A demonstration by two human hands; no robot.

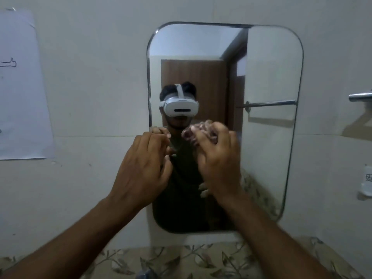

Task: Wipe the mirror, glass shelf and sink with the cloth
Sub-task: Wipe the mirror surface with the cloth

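A: What takes up most of the view?

B: A pale tiled wall (90, 87), and on it a tall mirror (267, 77) with rounded corners and a thin dark rim. Its glass reflects the person wearing a white headset, a brown door behind them and a chrome towel bar.

A: And around the mirror?

B: A white sheet of paper (22, 83) is stuck to the wall at far left. A band of leaf-patterned tiles (181, 260) runs under the mirror. At the right edge a chrome bar end (360, 96) sticks out of the wall, with a small white holder (366, 182) lower down.

A: Where are the hands?

B: Both are raised in front of the lower middle of the mirror. The left hand (143, 168) is near the glass with fingers bent loosely and nothing in its grip; whether the tips touch the glass cannot be told.

A: And the right?

B: The right hand (219, 158) has its grip curled tight round a bunched pinkish cloth (190, 133), held at the glass just right of the left hand. The cloth shows above and left of the knuckles.
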